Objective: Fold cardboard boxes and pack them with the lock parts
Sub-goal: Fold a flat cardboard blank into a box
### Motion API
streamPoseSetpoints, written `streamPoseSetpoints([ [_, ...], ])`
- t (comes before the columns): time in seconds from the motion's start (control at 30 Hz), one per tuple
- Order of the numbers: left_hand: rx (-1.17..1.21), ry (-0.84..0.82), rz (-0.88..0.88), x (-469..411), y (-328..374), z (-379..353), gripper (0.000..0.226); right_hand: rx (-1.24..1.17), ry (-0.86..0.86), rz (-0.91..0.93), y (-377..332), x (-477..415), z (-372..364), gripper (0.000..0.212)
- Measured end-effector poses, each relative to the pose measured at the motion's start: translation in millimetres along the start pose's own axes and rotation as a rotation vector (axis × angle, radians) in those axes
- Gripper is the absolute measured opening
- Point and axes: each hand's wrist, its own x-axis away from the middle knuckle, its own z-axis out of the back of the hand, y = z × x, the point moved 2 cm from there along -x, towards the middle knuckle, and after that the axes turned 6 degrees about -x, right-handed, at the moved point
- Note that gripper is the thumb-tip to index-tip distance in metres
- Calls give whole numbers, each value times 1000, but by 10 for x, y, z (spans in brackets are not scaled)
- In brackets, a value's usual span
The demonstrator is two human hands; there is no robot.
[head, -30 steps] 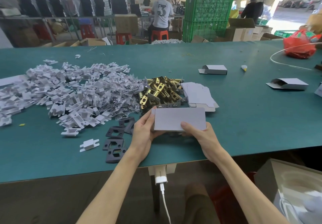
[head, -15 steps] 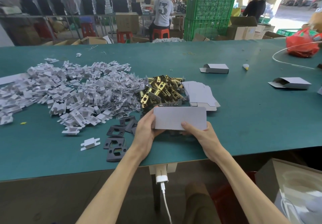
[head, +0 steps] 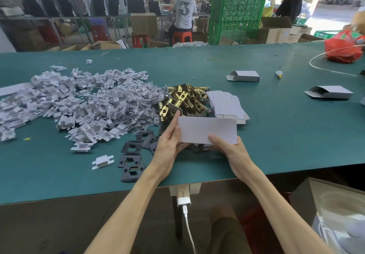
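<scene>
Green-topped bench (head: 276,135), factory floor: left hand (head: 169,145) and right hand (head: 227,147) are gripping 1 grey cardboard box (head: 207,130) over the near edge, fingers curled round it; closing looks next, beside brass latches (head: 183,100).

white rectangular cardboard box (head: 207,130) held lifted, broad face up; shiny brass latch bolts (head: 183,100) heaped at its 11 o'clock, unfolded white cardboard blanks (head: 227,103) stacked at 1 o'clock.
</scene>
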Motion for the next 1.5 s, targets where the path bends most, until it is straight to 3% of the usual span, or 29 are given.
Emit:
streamPoseSetpoints([
  [0.27, -170, -100, -3, 29, -14, -2, 52, 96, -23, 20, -12, 53, -116, 32],
  [0.47, -170, -100, 27, 44, -25, -1, 70, 101, -21, 34, -16, 67, -111, 28],
  [0.6, -127, -55, 7, 13, -36, 28, 52, 131, -44, 45, -39, 90, -149, 30],
  [0.73, -13, 73, -7, 1, -29, 53, 35, 141, -81, 85, -100, 110, -196, 47],
  [0.9, 76, 176, 43, 17, -13, 72, 24, 45, -117, 108, -143, 93, -129, 99],
  [1.0, 19, 167, 21, 27, -9, 74, 26, 136, -168, 101, -148, 92, -156, 95],
  [1.07, -147, 110, -35, 27, -20, 34, 31, 141, -175, 105, -146, 89, -168, 87],
  [1.2, -507, 29, -109, 60, 5, -75, 56, -22, -73, 106, -149, 89, -138, 80],
  [1.33, -853, -87, -338, 155, 27, -127, 64, -137, -40, 113, -173, 94, -118, 77],
  [1.4, -984, -44, -432, 152, -8, -133, 63, -72, -57, 125, -185, 109, -139, 63],
  [1.5, -869, 110, -411, 118, 25, -81, 48, 92, -108, 149, -170, 117, -172, 39],
])
